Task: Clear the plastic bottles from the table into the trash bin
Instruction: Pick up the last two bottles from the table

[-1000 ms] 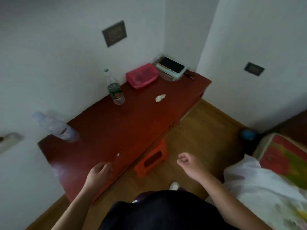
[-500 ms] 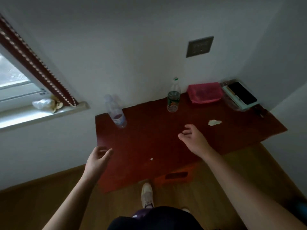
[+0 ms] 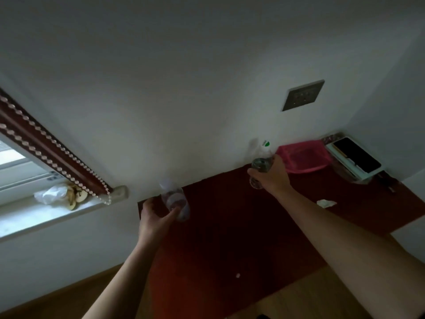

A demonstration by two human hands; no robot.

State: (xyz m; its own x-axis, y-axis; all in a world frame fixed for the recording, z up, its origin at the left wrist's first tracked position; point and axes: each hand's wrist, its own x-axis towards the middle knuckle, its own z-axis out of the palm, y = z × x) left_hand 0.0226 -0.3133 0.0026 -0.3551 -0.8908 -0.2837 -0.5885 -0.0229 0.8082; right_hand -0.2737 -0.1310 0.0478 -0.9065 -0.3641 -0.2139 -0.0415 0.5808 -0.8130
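Observation:
Two clear plastic bottles stand on a dark red table (image 3: 230, 238) against the white wall. The left bottle (image 3: 173, 196), with a pale cap and reddish label, is at the table's far left corner; my left hand (image 3: 154, 219) curls around its lower part, thumb and fingers on either side. The right bottle (image 3: 263, 157), white-capped with a green mark and a dark label, is further right by the wall; my right hand (image 3: 272, 174) is wrapped around its middle and hides most of its body. No trash bin is in view.
A pink tray (image 3: 303, 157) and a stack of books with a dark phone-like slab (image 3: 355, 157) sit at the table's back right. A crumpled white paper (image 3: 326, 203) lies on the table. A windowsill (image 3: 57, 201) with a bag is at the left.
Both hands have reached forward over the table: the left from the near edge to the left bottle, the right from mid-table to the right bottle. The view has moved closer and tilted up.

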